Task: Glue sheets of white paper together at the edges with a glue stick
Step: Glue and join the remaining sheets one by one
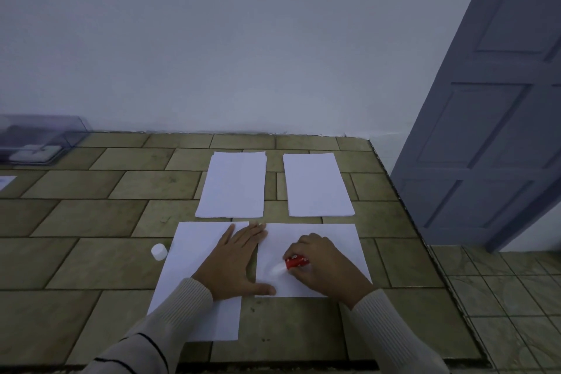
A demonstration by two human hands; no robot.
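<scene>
From the head view, the person leans over a tiled tabletop (91, 222) with two sheets of white paper laid side by side close in front of them, a narrow strip of tile showing between. The left hand (235, 261) lies open and flat, fingers straight, across the left sheet (188, 276) and that gap, its thumb reaching the near edge of the right sheet (349, 247). The right hand (321, 264) is curled round a red glue stick (293, 263), whose white tip points toward nine o'clock and sits on the right sheet, near its left edge. The stick's white cap (159, 251) stands off at nine o'clock, just beside the left sheet. Farther away, at twelve o'clock from the hands, lie a left stack (232, 185) and a right stack (317, 185) of paper. A clear plastic box (39, 138) sits at ten o'clock by the wall, a grey door (491, 100) at two o'clock. I would judge the job barely begun: glue seems to be going on along one edge, the pair is not yet joined, and both stacks wait.
</scene>
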